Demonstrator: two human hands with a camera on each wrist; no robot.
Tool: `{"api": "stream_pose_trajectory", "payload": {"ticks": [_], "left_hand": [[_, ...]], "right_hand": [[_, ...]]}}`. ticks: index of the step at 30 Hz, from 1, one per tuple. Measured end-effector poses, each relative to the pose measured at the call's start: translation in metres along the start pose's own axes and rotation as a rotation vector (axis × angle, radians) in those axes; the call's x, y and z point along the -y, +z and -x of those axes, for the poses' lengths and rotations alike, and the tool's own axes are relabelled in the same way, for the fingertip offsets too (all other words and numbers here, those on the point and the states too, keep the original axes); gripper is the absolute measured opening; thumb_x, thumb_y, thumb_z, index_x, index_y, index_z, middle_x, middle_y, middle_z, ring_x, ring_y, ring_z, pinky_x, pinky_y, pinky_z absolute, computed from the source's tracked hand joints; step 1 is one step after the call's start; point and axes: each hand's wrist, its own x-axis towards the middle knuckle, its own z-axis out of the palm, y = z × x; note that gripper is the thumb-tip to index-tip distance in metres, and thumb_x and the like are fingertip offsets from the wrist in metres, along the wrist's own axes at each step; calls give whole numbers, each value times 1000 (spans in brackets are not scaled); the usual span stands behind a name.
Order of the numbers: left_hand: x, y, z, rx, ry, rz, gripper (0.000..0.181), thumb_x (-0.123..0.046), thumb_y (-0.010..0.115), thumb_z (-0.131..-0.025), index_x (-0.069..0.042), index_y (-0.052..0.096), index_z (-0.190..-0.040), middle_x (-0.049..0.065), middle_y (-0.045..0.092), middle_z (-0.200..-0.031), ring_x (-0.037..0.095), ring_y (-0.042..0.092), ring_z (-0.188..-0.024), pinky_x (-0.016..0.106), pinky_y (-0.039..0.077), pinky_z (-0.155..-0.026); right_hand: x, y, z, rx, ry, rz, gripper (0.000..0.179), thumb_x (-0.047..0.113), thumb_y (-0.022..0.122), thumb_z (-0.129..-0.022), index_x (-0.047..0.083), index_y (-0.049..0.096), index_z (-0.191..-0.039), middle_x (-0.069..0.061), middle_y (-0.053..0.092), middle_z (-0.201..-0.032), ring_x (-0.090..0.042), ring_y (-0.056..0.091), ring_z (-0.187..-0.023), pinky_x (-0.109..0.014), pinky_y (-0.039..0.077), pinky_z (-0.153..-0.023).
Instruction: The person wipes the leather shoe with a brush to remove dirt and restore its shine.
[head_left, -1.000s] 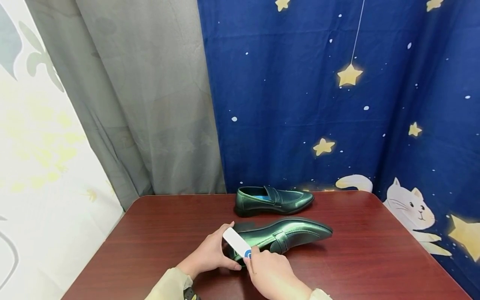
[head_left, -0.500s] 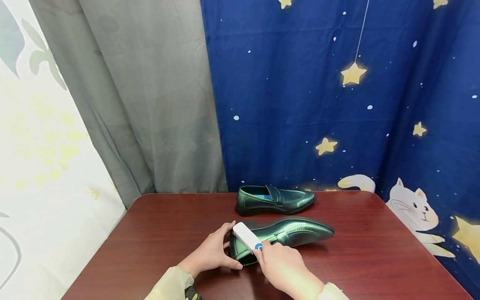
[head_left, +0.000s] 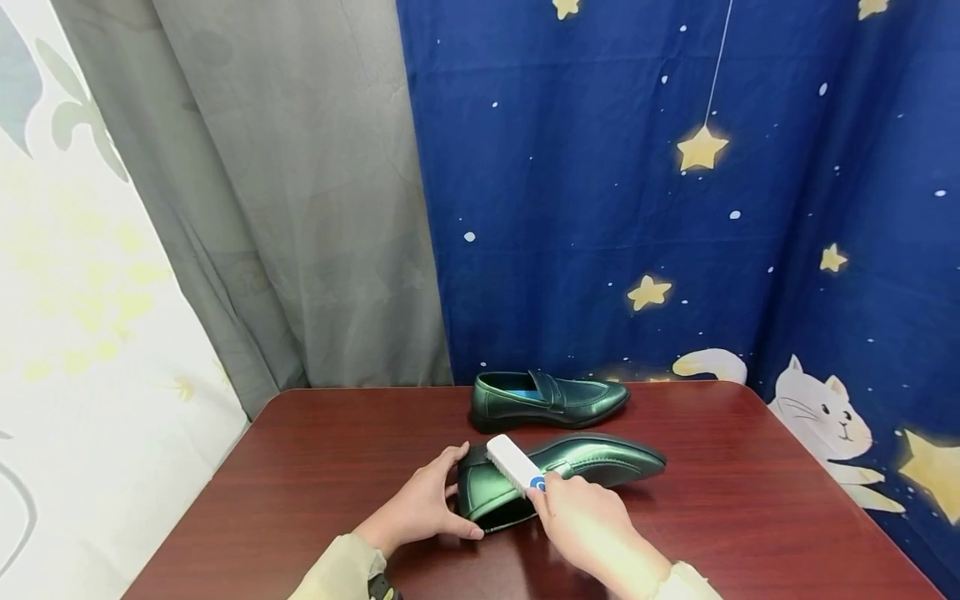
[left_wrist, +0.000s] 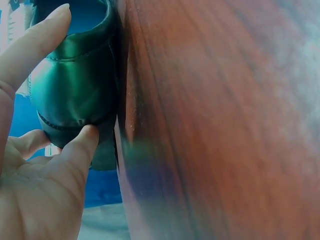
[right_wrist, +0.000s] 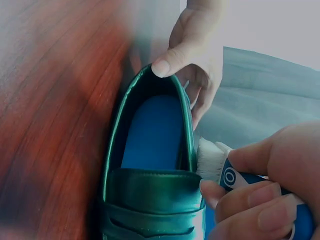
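Observation:
A dark green loafer [head_left: 611,458] lies tipped on its side on the table, its opening towards me and its toe to the right. My left hand [head_left: 420,510] grips it at the heel; in the left wrist view the thumb is at the heel's rim and fingers touch the heel's lower back [left_wrist: 75,95]. My right hand [head_left: 592,521] holds a white and blue brush [head_left: 513,462] by its handle. White bristles [right_wrist: 210,159] rest against the outside of the shoe's side, beside the opening, in the right wrist view. A blue insole [right_wrist: 154,135] shows inside.
The matching green loafer [head_left: 551,402] stands upright behind, near the far edge of the reddish-brown table [head_left: 337,442]. Behind the table hang a grey curtain [head_left: 315,208] and a blue star-patterned curtain [head_left: 562,208].
The right hand has moved the brush rightward along the shoe's side, from the heel towards the middle. The left hand keeps its grip at the heel, and both shoes stay in place.

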Motion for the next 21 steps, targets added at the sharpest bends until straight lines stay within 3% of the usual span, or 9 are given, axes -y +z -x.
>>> {"api": "stream_pose_trajectory", "payload": {"ticks": [6,21], "left_hand": [[-1,0,0,3,0,11,121,-20,98,-64,0,24,-158,18,35,-158,31,43,-143,36,50,-102],[0,0,0,11,-1,30,121,-20,98,-64,-1,24,-158,18,33,-159,31,40,-145,37,49,-104]], "right_hand": [[-7,-4,1,-11,31,-4,34,43,56,-101,15,56,-82,1,48,-61,-19,49,-54,-39,39,-50],[-22,-6,3,-38,34,-37,33,45,54,-102,16,59,-87,1,51,-65,-20,52,-57,-41,39,-51]]}}
